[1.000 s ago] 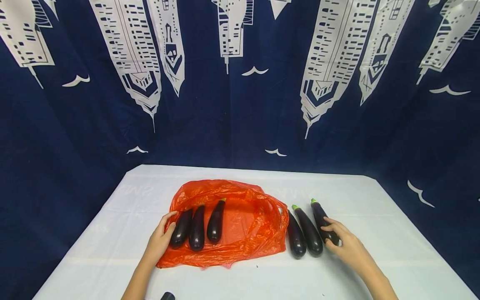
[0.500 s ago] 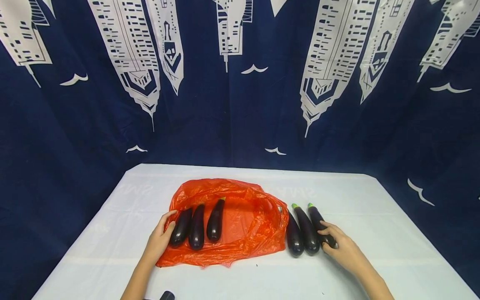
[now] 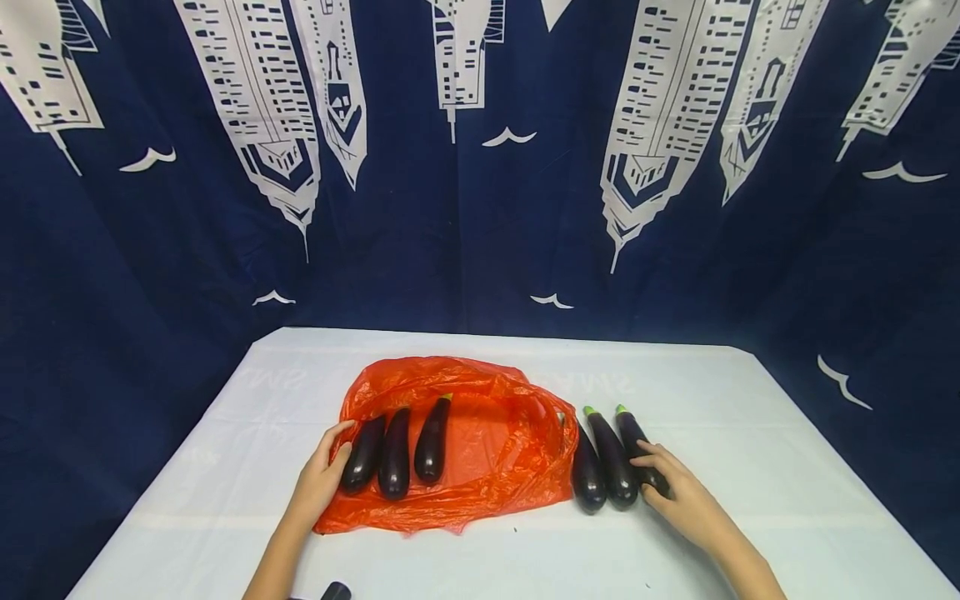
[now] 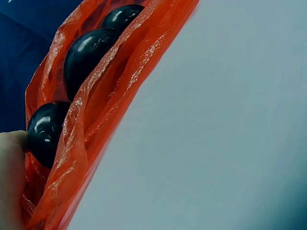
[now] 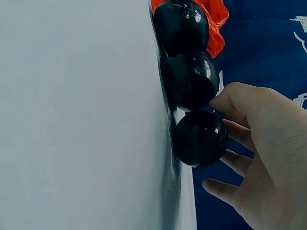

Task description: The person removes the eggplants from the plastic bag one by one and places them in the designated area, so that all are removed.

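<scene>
My right hand (image 3: 678,492) holds the rightmost eggplant (image 3: 632,429) near its thick end, with thumb and fingers on either side. Against it lies the middle eggplant (image 3: 613,458), and beside that another eggplant (image 3: 588,475) whose stem end is hidden by a red plastic bag (image 3: 491,450). The bag lies spread with its mouth open, bearing three more eggplants: a left one (image 3: 363,454), a middle one (image 3: 394,458) and a right one (image 3: 431,442). My left hand (image 3: 318,479) holds the bag's left edge, its thumb close against the left eggplant (image 4: 45,134).
The bag and eggplants lie on a white-covered table (image 3: 480,558). Behind it hangs a dark blue curtain (image 3: 420,217) printed with white buildings and birds. A small black object (image 3: 336,592) shows at the front edge.
My right hand has moved the rightmost eggplant left and slightly nearer, closing the gap to the middle one. The left hand and the bag stay in place.
</scene>
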A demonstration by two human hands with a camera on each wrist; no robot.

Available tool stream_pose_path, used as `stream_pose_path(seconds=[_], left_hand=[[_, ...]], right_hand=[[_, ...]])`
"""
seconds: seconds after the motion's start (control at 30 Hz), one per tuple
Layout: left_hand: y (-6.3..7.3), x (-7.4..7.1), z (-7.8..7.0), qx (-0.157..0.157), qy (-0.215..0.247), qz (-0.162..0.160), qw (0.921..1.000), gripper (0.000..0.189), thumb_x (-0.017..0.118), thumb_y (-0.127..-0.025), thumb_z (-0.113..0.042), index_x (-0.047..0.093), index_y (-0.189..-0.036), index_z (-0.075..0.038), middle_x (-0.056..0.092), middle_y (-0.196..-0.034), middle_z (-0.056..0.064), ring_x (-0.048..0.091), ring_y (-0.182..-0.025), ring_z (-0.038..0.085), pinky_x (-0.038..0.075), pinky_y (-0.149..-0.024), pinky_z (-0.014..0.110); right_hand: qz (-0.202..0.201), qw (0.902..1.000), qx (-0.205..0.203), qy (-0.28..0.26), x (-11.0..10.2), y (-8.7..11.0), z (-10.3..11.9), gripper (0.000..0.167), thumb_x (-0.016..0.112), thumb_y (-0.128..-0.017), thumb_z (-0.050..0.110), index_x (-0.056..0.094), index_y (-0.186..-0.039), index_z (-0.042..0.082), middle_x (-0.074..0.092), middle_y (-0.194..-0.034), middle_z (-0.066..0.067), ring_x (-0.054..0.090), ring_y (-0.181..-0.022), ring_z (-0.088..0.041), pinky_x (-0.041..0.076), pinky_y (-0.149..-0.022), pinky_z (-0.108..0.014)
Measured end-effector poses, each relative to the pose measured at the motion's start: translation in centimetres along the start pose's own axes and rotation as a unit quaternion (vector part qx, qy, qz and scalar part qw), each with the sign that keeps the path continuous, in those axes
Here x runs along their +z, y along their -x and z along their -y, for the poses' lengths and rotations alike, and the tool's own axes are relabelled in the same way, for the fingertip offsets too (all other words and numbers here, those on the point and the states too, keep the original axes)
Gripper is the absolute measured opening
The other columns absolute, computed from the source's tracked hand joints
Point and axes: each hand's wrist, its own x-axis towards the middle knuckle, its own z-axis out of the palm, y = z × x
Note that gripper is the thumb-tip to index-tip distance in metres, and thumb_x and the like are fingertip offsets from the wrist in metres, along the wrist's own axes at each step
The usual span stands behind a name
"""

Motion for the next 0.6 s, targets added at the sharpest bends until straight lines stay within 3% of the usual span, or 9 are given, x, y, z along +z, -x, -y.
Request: stream_pose_path(seconds=[0.2, 0.47, 0.6], left_hand=[[-0.1, -0.1, 0.0, 0.001, -0.004, -0.002, 1.0, 0.045, 0.039, -0.096, -0.041, 0.036, -0.135, -0.021, 0.038, -0.141, 0.018, 0.034, -0.129, 0.041, 0.024, -0.102, 0.063], [0.0, 0.0, 0.0, -0.003, -0.004, 0.001, 1.0, 0.045, 0.038, -0.096, -0.042, 0.035, -0.135, -0.021, 0.037, -0.142, 0.018, 0.033, -0.13, 0.041, 0.024, -0.102, 0.064], [0.0, 0.0, 0.0, -0.005, -0.006, 0.0, 1.0, 0.046, 0.038, -0.095, -0.043, 0.035, -0.135, -0.021, 0.037, -0.141, 0.018, 0.034, -0.129, 0.041, 0.024, -0.101, 0.064]], right_hand=[[-0.038, 0.9987, -0.032, 0.01, 0.0, 0.1, 0.7, 0.035, 0.063, -0.08, 0.01, 0.057, -0.114, 0.009, 0.041, -0.138, -0.017, 0.031, -0.127, -0.046, 0.024, -0.098, -0.065], [-0.086, 0.991, -0.093, 0.045, -0.1, 0.6, 2.4, 0.03, 0.065, -0.077, 0.007, 0.06, -0.107, 0.011, 0.049, -0.131, -0.016, 0.04, -0.122, -0.041, 0.018, -0.106, -0.057], [-0.103, 0.9857, -0.114, 0.069, -0.2, 0.6, 3.6, 0.03, 0.067, -0.076, 0.007, 0.062, -0.105, 0.012, 0.053, -0.127, -0.015, 0.046, -0.118, -0.037, 0.021, -0.105, -0.055]])
